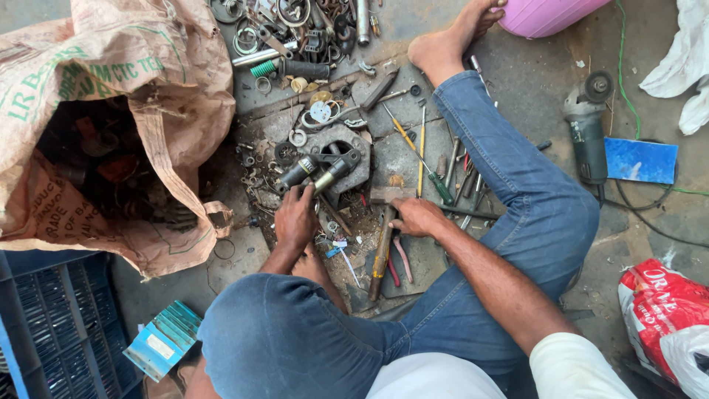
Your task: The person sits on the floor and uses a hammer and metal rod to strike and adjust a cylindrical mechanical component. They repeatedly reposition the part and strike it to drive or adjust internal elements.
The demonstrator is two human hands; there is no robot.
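Wooden hammer handle [382,251] points toward person.

- Torn sack [148,81] of metal scrap, far left.
- Angle grinder [587,129], far right, beside a blue card [641,160].
- Pink container [546,13], far edge.
- Red bag [657,307], near right.
- Blue crate [52,325], near left.

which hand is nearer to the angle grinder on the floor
Right. The right hand rests by the hammer, on the side toward the angle grinder, though the bent leg lies between them. The left hand is farther off, on the metal cylinder part.
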